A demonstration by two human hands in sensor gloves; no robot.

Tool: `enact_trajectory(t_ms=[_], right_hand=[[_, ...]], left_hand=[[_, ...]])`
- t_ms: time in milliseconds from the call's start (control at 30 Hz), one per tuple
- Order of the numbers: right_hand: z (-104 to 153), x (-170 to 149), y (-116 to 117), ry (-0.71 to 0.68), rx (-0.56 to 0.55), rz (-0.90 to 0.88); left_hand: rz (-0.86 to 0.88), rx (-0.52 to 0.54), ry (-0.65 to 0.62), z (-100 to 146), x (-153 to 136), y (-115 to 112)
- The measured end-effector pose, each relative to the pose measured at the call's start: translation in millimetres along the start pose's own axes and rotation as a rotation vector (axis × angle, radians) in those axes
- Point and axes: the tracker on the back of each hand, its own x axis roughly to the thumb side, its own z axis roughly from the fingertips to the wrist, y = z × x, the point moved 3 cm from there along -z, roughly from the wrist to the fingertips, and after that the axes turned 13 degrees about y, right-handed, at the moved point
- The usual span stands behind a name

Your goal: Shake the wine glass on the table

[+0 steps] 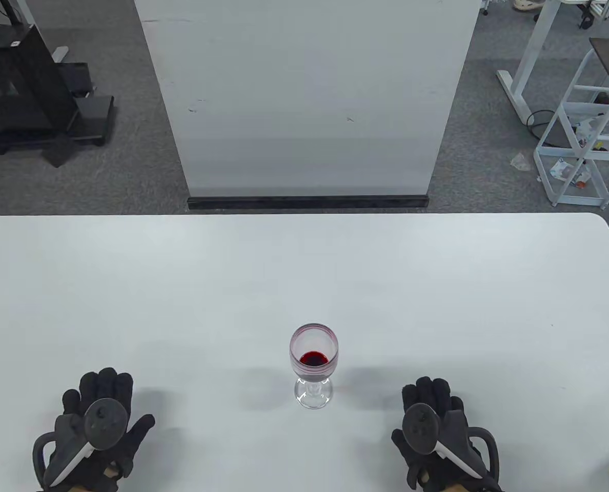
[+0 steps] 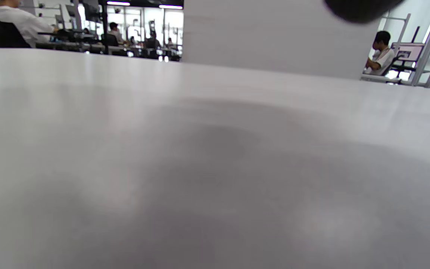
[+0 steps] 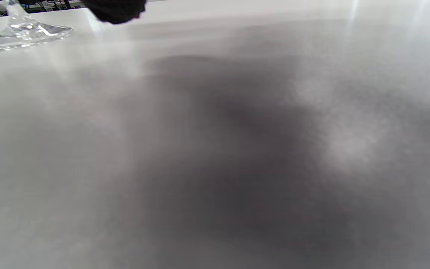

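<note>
A clear wine glass with a little red wine in the bowl stands upright on the white table, near the front middle. Its foot shows at the top left of the right wrist view. My left hand rests flat on the table to the glass's left, fingers spread, holding nothing. My right hand rests flat on the table to the glass's right, also empty. Both hands are well apart from the glass. A dark fingertip shows at the top of the left wrist view and of the right wrist view.
A white upright panel stands on the floor just behind the table's far edge. A black stand is on the floor at far left, a white cart at far right.
</note>
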Motion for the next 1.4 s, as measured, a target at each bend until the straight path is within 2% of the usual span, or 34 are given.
enact_trajectory(t_ms=[267,433,667,867,1000,1167,1400], right_hand=[[0,0,3,-0.008,0.028,0.000],[1,-1,1,-0.025,0.003,-0.035],[0,11,-17,-0.087,-0.042,-0.127],[-4,31,-52,-0.111,-0.052,-0.409],[-14,49,-63,-0.114,-0.021,-0.556],[-25,72,-59,-0.116,0.068,-0.624],[-44,102,-28,-0.110,0.201,-0.707]], left_hand=[[0.008,0.000,0.005,0,-1,0],[0.009,-0.011,-0.005,-1,0,-1],[0.014,-0.013,-0.014,-1,0,-2],[0.016,-0.015,-0.028,0,1,-3],[0.019,-0.014,-0.042,1,2,-3],[0.029,-0.014,-0.046,2,2,-3],[0.035,-0.010,-0.052,2,1,-3]])
